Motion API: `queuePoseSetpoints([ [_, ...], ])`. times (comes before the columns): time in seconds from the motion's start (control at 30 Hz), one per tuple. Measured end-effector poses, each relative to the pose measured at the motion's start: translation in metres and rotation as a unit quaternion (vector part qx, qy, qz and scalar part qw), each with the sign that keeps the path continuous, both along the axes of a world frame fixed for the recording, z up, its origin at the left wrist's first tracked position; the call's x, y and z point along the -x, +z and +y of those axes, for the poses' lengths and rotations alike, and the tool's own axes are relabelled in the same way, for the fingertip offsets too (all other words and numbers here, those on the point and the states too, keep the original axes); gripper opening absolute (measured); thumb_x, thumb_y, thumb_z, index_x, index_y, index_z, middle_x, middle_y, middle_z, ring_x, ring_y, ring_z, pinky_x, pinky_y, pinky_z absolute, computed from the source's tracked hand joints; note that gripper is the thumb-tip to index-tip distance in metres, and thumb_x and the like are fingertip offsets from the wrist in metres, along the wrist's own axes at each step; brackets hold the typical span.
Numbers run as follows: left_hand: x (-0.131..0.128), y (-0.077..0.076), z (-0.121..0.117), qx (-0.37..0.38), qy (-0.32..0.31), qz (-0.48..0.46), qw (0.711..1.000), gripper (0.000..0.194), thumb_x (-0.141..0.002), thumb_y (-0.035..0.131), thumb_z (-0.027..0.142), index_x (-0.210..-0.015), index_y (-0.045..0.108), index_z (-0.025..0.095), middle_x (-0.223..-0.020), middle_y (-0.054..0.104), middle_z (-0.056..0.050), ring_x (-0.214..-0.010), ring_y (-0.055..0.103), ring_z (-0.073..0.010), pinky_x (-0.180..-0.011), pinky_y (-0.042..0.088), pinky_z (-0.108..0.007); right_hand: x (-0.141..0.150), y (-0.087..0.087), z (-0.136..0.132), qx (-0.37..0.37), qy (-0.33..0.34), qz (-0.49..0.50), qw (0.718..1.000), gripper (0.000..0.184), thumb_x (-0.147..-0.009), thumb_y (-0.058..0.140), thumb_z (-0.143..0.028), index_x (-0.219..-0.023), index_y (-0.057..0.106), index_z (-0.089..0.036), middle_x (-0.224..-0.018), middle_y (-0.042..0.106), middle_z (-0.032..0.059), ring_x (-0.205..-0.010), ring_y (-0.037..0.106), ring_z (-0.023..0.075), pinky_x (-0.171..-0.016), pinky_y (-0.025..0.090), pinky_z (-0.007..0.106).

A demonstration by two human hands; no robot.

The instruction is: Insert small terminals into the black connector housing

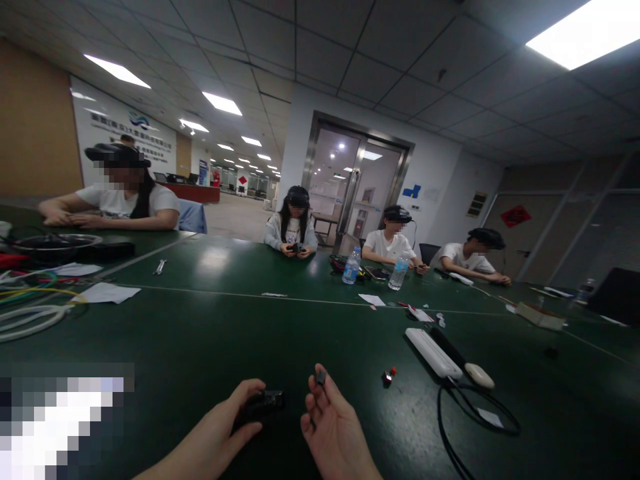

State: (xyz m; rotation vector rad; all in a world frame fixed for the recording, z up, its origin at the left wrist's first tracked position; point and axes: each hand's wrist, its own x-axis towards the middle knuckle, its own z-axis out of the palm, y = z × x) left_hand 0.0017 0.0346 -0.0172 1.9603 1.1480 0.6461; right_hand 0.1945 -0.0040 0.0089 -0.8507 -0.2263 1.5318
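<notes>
Left hand (226, 419), near: clamped on black device (271, 399). Right hand (334, 421), near: fingertips together on small dark block (321, 378). Right, on green surface (240, 337): white bar (433, 353), black cable (441, 427).

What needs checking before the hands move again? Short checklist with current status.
1. Left hand has the black device: ok, held between thumb and fingers.
2. Right hand has the small dark piece: ok, at the fingertips.
3. Device and piece apart: ok, visible gap.
4. Mating features or orientation readable: cannot tell, too small and dark.
5. All nearby small parts in hand: not ok, the red-topped part lies on the green table, beyond the right hand.
6. Black cable off both hands: ok, it lies to the right.
</notes>
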Motion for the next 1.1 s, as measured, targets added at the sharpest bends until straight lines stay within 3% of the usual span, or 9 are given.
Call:
queuePoseSetpoints([
  [0.27, -0.003, 0.007, -0.005, -0.029, -0.003, -0.004, 1.0, 0.038, -0.071, 0.05, 0.026, -0.108, 0.044, 0.026, -0.108, 0.056, -0.001, -0.094, 0.054, -0.0222, -0.079, 0.043, -0.033, 0.001, 0.0, 0.0, 0.002, -0.011, 0.001, 1.0, 0.028, -0.063, 0.067, -0.033, -0.089, 0.062, -0.024, -0.078, 0.064, -0.0013, -0.059, 0.055, 0.0097, -0.054, 0.039, 0.023],
  [0.5, 0.001, 0.0, 0.0, -0.021, 0.008, 0.0, 1.0, 0.04, -0.073, 0.05, 0.029, -0.112, 0.043, 0.026, -0.112, 0.055, 0.0, -0.103, 0.051, -0.0214, -0.089, 0.039, -0.032, 0.002, 0.001, -0.001, 0.01, -0.008, 0.031, 0.999, 0.024, -0.064, 0.067, -0.029, -0.087, 0.063, -0.023, -0.073, 0.063, -0.0019, -0.056, 0.054, 0.0087, -0.051, 0.039, 0.021],
  [0.77, -0.002, 0.01, -0.005, -0.003, 0.004, 0.002, 1.0, 0.037, -0.072, 0.05, 0.028, -0.109, 0.043, 0.025, -0.106, 0.057, -0.001, -0.094, 0.054, -0.0212, -0.083, 0.041, -0.033, 0.002, 0.004, -0.001, 0.029, -0.003, 0.062, 0.998, 0.024, -0.065, 0.067, -0.027, -0.088, 0.063, -0.021, -0.071, 0.063, -0.002, -0.054, 0.054, 0.0079, -0.049, 0.038, 0.02],
  [1.1, -0.002, 0.013, -0.005, 0.008, -0.005, 0.001, 1.0, 0.037, -0.071, 0.05, 0.027, -0.108, 0.044, 0.023, -0.108, 0.057, -0.001, -0.1, 0.052, -0.0202, -0.087, 0.038, -0.032, 0.0, -0.003, 0.001, 0.032, 0.003, 0.066, 0.997, 0.027, -0.063, 0.069, -0.028, -0.087, 0.062, -0.02, -0.067, 0.063, -0.0032, -0.052, 0.054, 0.0068, -0.048, 0.039, 0.019],
])
